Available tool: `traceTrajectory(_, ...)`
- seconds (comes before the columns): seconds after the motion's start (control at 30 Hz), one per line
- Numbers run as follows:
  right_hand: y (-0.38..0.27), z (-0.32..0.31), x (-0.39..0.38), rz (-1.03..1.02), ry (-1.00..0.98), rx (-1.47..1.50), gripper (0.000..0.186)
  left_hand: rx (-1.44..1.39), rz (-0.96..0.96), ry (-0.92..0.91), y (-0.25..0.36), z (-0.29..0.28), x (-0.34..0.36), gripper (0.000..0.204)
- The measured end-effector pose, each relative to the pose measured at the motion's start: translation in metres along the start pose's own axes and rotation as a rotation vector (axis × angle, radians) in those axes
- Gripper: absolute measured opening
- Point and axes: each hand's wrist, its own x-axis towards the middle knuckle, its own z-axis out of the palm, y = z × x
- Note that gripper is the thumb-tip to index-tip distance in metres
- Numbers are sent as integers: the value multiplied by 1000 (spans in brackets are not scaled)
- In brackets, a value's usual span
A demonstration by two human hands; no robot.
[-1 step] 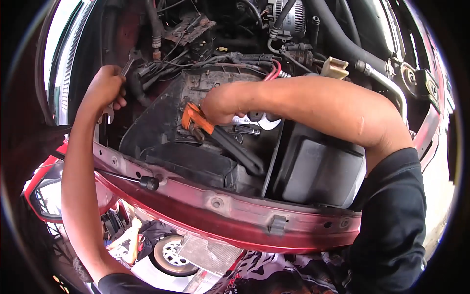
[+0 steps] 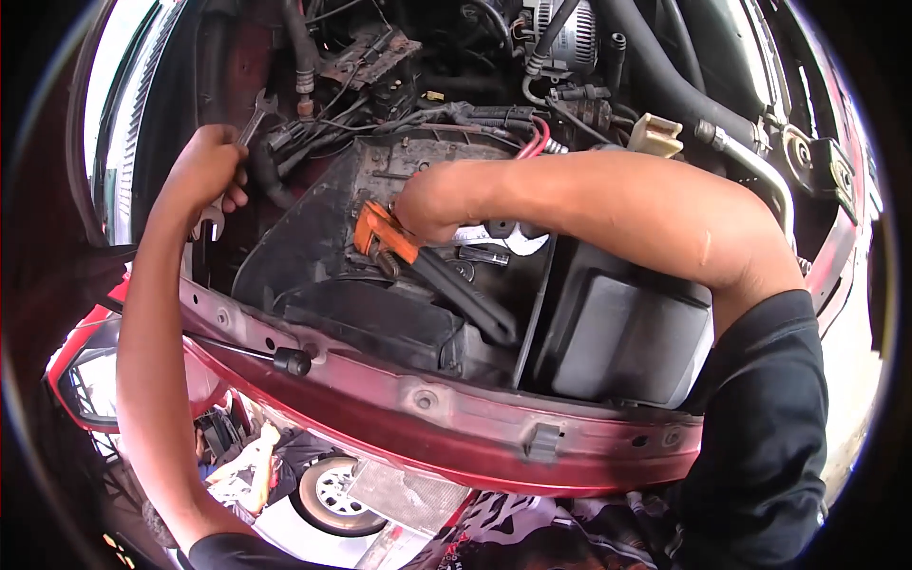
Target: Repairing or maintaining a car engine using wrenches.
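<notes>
At the left side of the engine bay my left hand is closed round a double open-ended wrench, one jaw showing above the fist and one below. My right hand reaches across to the dirty tray in the middle. Its fingers curl downward, and whatever they grip is hidden. Right beside them lies an orange-headed pipe wrench with a black handle. A silver wrench and a small chrome socket lie on the tray's near right side, partly behind my right hand.
Hoses, cables and an alternator crowd the far side. A black box stands at the near right. The red front body edge crosses in front of me, with a black-handled tool on it. Beyond are a wheel and another person.
</notes>
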Motion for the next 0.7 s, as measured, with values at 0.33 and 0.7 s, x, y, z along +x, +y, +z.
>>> traceTrajectory(0.33,25,-55,-15,-349,451,1340,54,-811,228,-71,35,4,0,24)
traceTrajectory(0.7,88,-55,-12,-177,954,1456,35,-456,584,102,55,6,87,41)
